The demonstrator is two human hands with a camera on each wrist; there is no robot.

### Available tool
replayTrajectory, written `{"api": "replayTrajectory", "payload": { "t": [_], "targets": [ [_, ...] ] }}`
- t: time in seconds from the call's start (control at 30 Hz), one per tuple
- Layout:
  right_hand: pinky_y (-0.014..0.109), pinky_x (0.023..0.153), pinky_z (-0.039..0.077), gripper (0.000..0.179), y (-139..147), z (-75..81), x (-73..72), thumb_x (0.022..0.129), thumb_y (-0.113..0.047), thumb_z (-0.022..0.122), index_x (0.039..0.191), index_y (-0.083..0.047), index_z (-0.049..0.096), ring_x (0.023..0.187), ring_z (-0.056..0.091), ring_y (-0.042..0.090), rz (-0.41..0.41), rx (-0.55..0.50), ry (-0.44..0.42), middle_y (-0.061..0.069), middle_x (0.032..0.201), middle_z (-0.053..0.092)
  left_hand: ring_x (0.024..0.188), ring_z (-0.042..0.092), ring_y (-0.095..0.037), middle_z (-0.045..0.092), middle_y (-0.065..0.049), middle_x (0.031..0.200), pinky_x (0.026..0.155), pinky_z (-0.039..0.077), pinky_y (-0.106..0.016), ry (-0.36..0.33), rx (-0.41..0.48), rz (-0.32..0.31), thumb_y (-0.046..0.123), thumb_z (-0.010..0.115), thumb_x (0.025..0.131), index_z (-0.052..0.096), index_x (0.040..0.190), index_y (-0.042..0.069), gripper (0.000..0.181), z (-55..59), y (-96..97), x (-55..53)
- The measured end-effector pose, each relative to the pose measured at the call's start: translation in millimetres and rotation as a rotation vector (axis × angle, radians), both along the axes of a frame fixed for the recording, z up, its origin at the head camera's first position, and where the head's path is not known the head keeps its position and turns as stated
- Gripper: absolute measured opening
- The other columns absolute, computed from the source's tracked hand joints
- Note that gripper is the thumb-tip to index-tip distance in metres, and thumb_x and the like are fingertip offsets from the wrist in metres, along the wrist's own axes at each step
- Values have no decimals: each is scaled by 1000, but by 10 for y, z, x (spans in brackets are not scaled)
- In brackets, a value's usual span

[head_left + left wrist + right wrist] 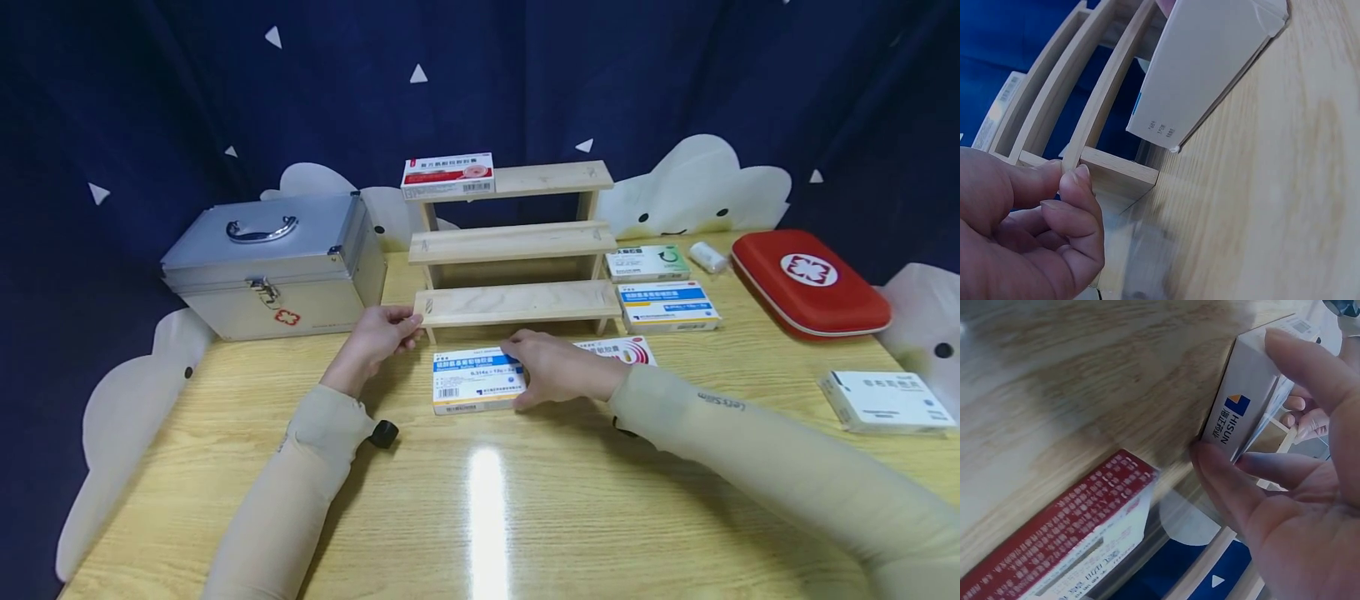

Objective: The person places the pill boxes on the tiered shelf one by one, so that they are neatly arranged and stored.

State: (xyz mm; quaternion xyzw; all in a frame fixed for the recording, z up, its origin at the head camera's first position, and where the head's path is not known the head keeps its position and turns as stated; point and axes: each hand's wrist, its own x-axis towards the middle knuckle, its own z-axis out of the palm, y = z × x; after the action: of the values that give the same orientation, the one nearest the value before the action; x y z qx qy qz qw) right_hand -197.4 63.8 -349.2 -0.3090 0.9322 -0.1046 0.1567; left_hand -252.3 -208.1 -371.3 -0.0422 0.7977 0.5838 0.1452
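Note:
A three-tier wooden shelf (517, 305) stands at the back middle. My left hand (381, 335) pinches the left end of its lowest tier between thumb and fingertips, seen close in the left wrist view. In front of the shelf is a white and blue medicine box (474, 382). My right hand (557, 367) holds this box by its right end, thumb on the near side and fingers on the far side. Partly hidden behind that hand lies a white and red medicine box (639, 351). Its red side (1066, 525) shows in the right wrist view.
Another red and white box (448, 175) sits on the top tier's left. A silver case (300, 283) stands at left. Right of the shelf are a green and white box (647, 262), a blue and white box (667, 307), a white roll (708, 257), a red case (810, 287) and a white box (888, 402).

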Motion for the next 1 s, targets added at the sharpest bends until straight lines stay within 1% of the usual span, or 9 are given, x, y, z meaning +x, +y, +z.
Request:
{"api": "replayTrajectory", "payload": {
  "t": [0.27, 0.43, 0.57, 0.83, 1.0],
  "targets": [
    [44, 109, 38, 92, 86, -15, 29, 78, -36, 86, 147, 4, 41, 134, 43, 36, -1, -35, 1, 23, 148, 41, 83, 58, -17, 61, -22, 117, 69, 52, -22, -7, 6, -3, 14, 52, 105, 45, 143, -7, 44, -11, 11, 1],
    [46, 109, 38, 91, 157, 34, 59, 79, -37, 85, 148, 1, 41, 134, 42, 36, -20, -35, -16, 21, 150, 39, 83, 58, -18, 61, -22, 117, 68, 51, -22, -2, -6, -6, 14, 51, 105, 44, 143, -6, 44, -3, 17, 7],
    [47, 108, 38, 90, 222, 67, 88, 78, -37, 85, 148, 0, 42, 134, 43, 36, -23, -38, -9, 20, 150, 41, 82, 58, -18, 62, -22, 116, 66, 51, -21, 10, -8, -12, 15, 51, 105, 43, 144, -7, 45, -5, 14, 8],
    [47, 105, 41, 89, 398, 167, 208, 78, -38, 86, 147, 0, 45, 130, 47, 36, -3, -40, 24, 20, 147, 44, 81, 58, -17, 62, -22, 116, 65, 50, -21, 18, -12, -23, 15, 51, 105, 43, 144, -6, 45, -10, 2, 9],
    [45, 100, 46, 87, 536, 234, 296, 76, -34, 87, 144, 3, 47, 122, 54, 33, 27, -76, 49, 21, 144, 47, 79, 57, -16, 62, -22, 114, 64, 48, -21, 22, -17, -27, 16, 50, 105, 44, 143, -6, 45, -6, 0, 15]
  ]
}}
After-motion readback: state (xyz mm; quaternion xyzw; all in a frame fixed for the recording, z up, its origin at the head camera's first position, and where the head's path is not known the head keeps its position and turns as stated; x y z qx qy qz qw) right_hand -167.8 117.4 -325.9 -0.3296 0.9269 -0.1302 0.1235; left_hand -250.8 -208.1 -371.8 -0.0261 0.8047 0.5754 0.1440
